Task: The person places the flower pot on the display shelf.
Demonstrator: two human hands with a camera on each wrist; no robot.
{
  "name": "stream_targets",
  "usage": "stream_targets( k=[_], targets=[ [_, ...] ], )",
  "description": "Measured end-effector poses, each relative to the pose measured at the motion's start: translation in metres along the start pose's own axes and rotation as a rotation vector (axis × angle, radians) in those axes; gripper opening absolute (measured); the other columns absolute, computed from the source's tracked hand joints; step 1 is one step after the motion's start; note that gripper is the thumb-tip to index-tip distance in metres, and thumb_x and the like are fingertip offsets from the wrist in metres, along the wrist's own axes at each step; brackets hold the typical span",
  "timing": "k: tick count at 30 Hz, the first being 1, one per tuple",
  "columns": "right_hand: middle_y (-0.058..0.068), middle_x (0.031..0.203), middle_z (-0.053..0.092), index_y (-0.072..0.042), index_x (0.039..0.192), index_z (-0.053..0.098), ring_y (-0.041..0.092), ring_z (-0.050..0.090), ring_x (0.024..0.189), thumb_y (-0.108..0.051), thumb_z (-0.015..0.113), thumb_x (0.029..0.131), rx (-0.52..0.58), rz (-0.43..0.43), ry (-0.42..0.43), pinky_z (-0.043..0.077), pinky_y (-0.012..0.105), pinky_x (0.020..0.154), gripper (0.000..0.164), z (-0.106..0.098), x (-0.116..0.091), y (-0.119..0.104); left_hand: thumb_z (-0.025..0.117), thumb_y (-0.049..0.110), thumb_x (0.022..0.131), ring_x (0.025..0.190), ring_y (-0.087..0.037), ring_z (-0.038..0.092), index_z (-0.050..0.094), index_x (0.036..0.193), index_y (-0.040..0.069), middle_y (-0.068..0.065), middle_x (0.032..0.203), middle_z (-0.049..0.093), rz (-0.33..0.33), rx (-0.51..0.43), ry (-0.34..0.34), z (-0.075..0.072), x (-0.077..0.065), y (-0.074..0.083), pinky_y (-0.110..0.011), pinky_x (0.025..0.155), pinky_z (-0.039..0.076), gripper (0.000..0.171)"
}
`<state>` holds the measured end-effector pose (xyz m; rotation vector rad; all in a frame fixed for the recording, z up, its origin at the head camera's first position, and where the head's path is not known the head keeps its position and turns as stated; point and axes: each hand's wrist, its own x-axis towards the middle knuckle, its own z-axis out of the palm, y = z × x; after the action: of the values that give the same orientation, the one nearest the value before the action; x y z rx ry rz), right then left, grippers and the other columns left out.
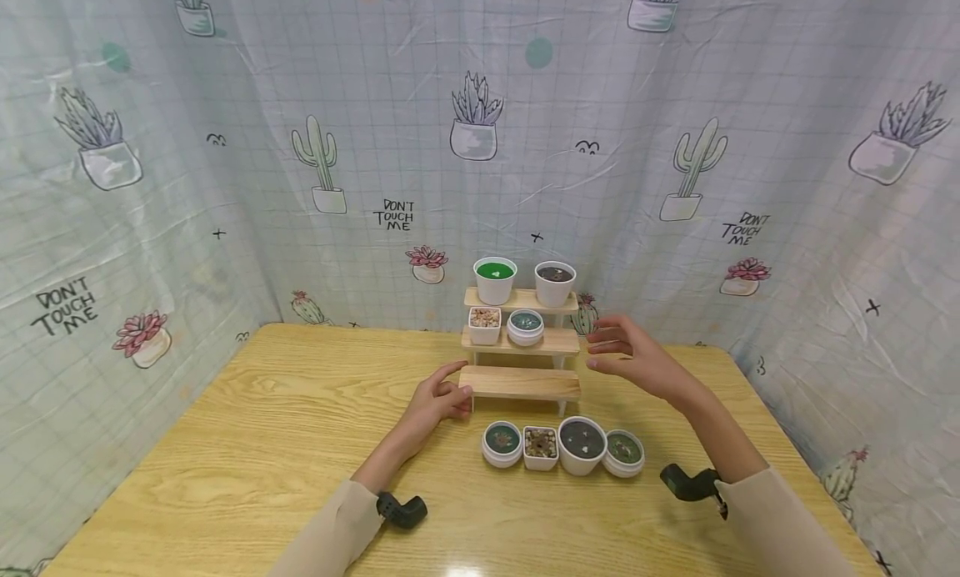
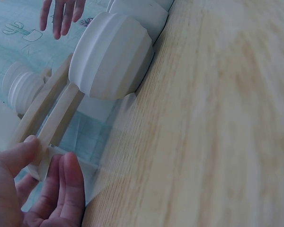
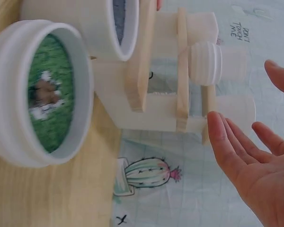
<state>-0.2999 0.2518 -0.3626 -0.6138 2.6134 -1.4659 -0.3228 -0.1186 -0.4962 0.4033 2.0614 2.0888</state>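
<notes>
A small three-step wooden display stand with white legs stands on the table. My left hand pinches the left end of its lowest step; in the left wrist view, the thumb lies on the wooden board and the fingers curl at its end. To the right of the stand my right hand hovers with fingers extended, holding nothing. The top step bears a green-filled pot and a dark-filled pot. On the middle step sit a square pebble pot and a round ribbed pot.
In front of the stand, a row holds a round pot, a square pot, a larger dark-filled pot and a green-filled round pot. Behind the wooden table hangs a cactus-print curtain.
</notes>
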Motion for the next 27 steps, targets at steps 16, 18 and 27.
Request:
stream_targets(
  k=[16, 18, 27],
  targets=[
    [0.031, 0.144, 0.053, 0.001, 0.149, 0.037, 0.047, 0.058, 0.129, -0.014, 0.073, 0.097, 0.061, -0.052, -0.106, 0.056, 0.023, 0.096, 0.065, -0.001, -0.038, 0.04, 0.069, 0.022, 0.101, 0.086, -0.015, 0.07, 0.035, 0.16, 0.009, -0.004, 0.093, 0.07, 0.006, -0.001, 0.001, 0.0, 0.003, -0.002, -0.027, 0.078, 0.062, 0.069],
    [0.028, 0.144, 0.054, 0.0, 0.149, 0.038, 0.044, 0.059, 0.129, -0.015, 0.073, 0.096, 0.066, -0.042, -0.121, 0.055, 0.023, 0.096, 0.066, -0.002, -0.041, 0.043, 0.069, 0.022, 0.101, 0.086, -0.015, 0.071, 0.035, 0.16, 0.009, -0.004, 0.093, 0.07, 0.007, 0.0, 0.0, 0.0, 0.002, -0.002, -0.027, 0.078, 0.062, 0.069],
    [0.039, 0.145, 0.046, 0.004, 0.146, 0.042, 0.022, 0.062, 0.129, -0.007, 0.071, 0.096, 0.125, -0.056, -0.287, 0.056, 0.026, 0.098, 0.059, -0.005, -0.047, 0.06, 0.068, 0.022, 0.101, 0.086, -0.015, 0.071, 0.035, 0.161, 0.009, -0.005, 0.094, 0.07, 0.009, 0.001, -0.005, 0.0, 0.002, -0.002, -0.028, 0.078, 0.063, 0.069]
  ],
)
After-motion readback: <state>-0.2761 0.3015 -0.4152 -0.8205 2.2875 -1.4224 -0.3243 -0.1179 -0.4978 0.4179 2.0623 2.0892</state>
